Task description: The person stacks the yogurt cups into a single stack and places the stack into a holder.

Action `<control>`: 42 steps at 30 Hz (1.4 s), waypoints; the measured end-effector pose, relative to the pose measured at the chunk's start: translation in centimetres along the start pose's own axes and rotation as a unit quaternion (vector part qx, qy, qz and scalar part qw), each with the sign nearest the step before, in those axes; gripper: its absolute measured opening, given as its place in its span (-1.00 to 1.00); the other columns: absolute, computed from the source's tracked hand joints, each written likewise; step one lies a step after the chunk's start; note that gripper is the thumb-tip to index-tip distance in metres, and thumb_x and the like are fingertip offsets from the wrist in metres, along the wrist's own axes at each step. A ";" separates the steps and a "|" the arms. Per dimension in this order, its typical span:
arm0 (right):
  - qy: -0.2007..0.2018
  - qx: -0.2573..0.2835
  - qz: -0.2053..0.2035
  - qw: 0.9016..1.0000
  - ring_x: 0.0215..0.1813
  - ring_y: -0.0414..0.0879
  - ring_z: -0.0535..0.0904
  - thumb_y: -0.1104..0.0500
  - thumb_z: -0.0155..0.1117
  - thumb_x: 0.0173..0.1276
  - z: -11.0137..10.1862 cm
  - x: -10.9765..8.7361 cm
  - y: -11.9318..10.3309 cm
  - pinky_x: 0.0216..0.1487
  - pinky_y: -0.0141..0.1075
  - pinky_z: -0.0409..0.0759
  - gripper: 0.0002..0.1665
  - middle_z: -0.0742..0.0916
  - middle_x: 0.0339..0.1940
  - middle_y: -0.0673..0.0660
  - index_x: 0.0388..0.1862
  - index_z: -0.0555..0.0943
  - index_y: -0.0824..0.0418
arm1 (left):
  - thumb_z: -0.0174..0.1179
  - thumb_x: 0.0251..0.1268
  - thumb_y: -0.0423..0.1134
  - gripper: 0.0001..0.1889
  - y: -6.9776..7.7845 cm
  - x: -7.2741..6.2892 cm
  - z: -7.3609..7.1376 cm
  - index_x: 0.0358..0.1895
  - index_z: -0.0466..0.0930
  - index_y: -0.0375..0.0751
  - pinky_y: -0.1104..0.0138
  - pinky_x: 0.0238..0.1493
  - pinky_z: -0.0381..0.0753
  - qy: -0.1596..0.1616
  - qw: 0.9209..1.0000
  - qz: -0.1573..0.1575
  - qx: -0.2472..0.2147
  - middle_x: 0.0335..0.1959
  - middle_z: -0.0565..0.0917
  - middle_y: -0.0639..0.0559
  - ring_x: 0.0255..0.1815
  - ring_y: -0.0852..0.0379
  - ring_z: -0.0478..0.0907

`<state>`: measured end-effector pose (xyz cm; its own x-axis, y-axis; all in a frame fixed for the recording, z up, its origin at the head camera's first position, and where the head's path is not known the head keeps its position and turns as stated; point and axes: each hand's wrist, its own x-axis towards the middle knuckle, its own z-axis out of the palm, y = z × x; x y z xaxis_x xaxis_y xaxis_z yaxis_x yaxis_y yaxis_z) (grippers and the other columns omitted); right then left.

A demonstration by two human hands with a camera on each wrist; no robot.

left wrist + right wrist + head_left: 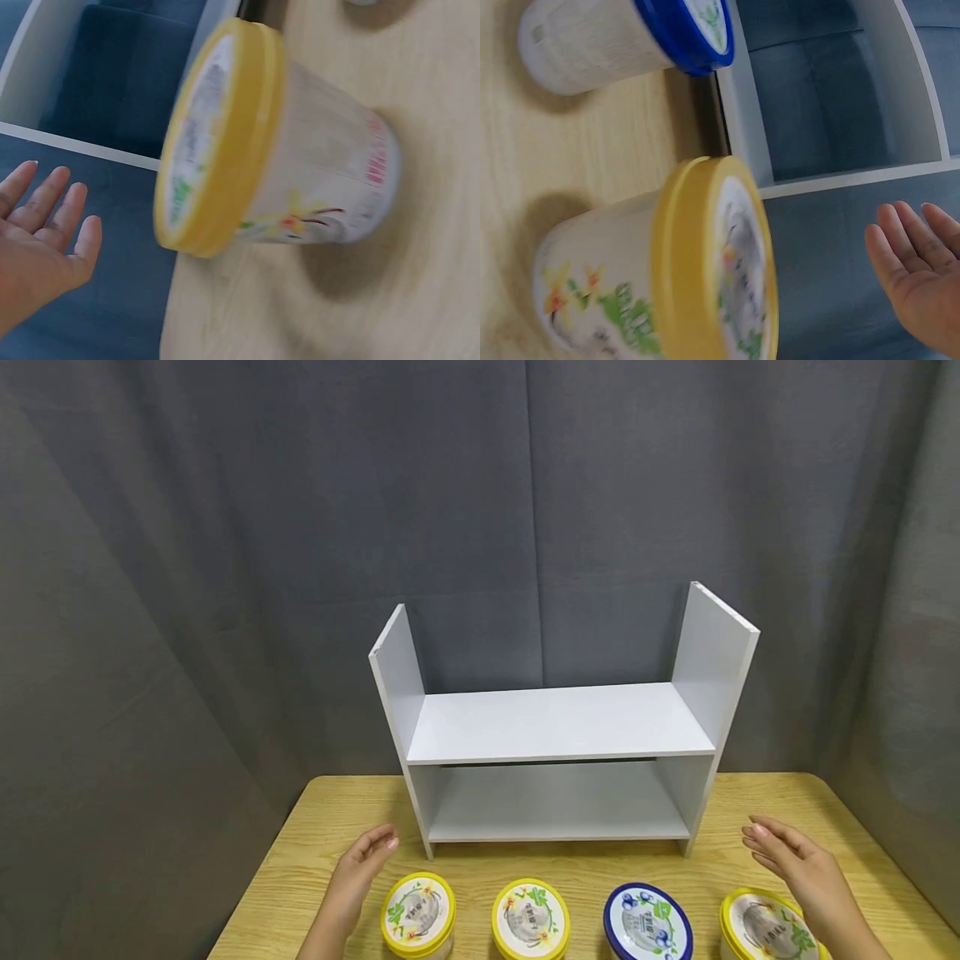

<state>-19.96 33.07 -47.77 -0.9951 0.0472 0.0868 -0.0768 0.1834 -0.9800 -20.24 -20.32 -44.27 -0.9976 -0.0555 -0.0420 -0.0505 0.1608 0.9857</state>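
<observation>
Head view: the left hand (352,878) and the right hand (802,881) flank four lidded tubs on the tabletop (292,881), short of a white shelf (562,724).
Left-end risk: the left yellow-lidded tub (418,912) could tip if the left hand swung inward with its wrist low, as the tub stands so near.
Middle risk: a long reach from either side could bump the middle yellow-lidded tub (531,918) or the blue-lidded tub (648,922), since the end tubs stand in the way.
Right-end risk: the right yellow-lidded tub (767,928) might be brushed by the right wrist, which overlaps it from above; a one-handed grip on its broad lid could slip.
Left hand: fingers loosely extended and slightly apart, holding nothing.
Left yellow-lidded tub: just right of the left hand, nearer the person than its fingertips, apart from them.
Middle yellow-lidded tub: farther right of the left hand.
Blue-lidded tub: left of the right hand, past the end tub.
Right yellow-lidded tub: nearer the person than the right fingertips, apart from them.
Right hand: fingers relaxed, nearly straight, holding nothing.
</observation>
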 end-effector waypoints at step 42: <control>-0.038 -0.148 0.249 0.956 0.11 0.34 0.09 -0.19 0.25 -0.01 -1.0 -5.2 5.9 -0.07 -0.04 0.39 0.27 -0.08 0.22 0.53 0.30 -0.38 0.31 | 0.41 -0.29 -0.19 0.17 -8.4 -2.6 0.5 0.32 -0.35 -0.23 0.25 -0.06 0.43 -0.102 0.991 -0.090 -0.010 0.23 -0.09 -0.43 0.07 -0.17 0.23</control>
<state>-15.19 34.90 -53.81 -0.9059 0.1314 -0.4027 0.4183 0.4277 -0.8013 -17.24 -21.02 -52.57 -0.9618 0.1185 -0.2467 -0.2289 0.1459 0.9625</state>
